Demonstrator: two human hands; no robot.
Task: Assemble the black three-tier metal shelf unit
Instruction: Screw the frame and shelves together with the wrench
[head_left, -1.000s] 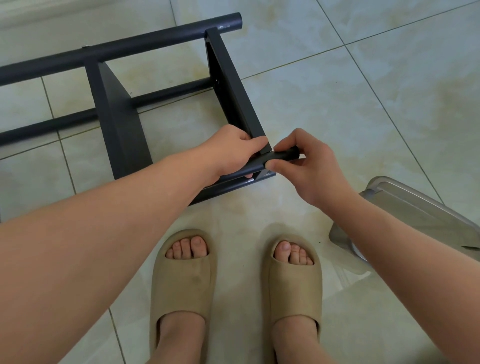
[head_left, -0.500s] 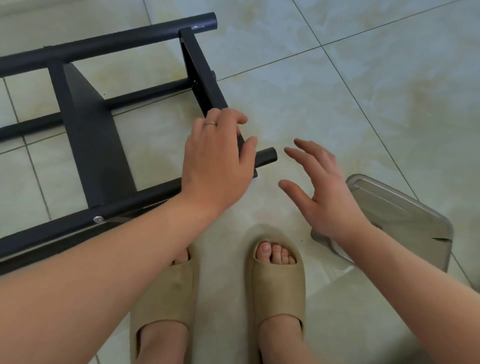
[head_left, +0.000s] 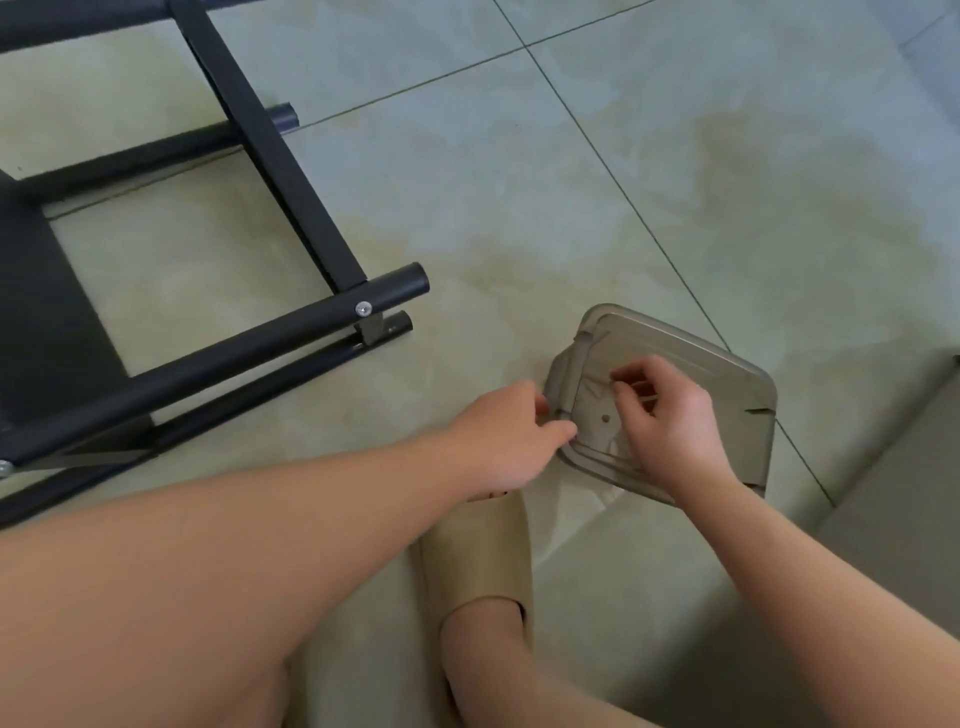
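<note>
**Hazards**

1. Dropped fastener. The right hand (head_left: 670, 415) reaches into the parts container (head_left: 727, 364) at 3 o'clock with its fingers curled together. Motion blur hides whether they pinch anything, so the grip state cannot be told. A small part lifted in a loose pinch is likely to slip, bounce on the floor tile (head_left: 675, 182) and roll out of reach.
2. Container shift. The left hand (head_left: 506, 441) pinches the container's near-left rim between thumb and fingers. If this hold is released while the right hand rummages, the light container may slide or tip and spill its contents (one small round piece (head_left: 605, 417) is visible on its bottom).
3. Unattended frame. The shelf unit (head_left: 299, 197) lies on its side from 9 to 11 o'clock, well apart from both hands. Only one screw (head_left: 363, 308) shows at the near tube end, so other joints may be loose. A knock from a knee or foot could rack the frame or shift its parts.

**Surroundings and obstructions**

- A beige slipper (head_left: 478, 551) sits at 6 o'clock, just beside the container and partly under the left wrist. It crowds the path between container and frame.
- A flat beige surface (head_left: 893, 499) lies at 4 o'clock, beyond the container. What it is cannot be told.
- The protruding tube ends at 9 o'clock point toward the working area. Route the hands around them on the return.
</note>
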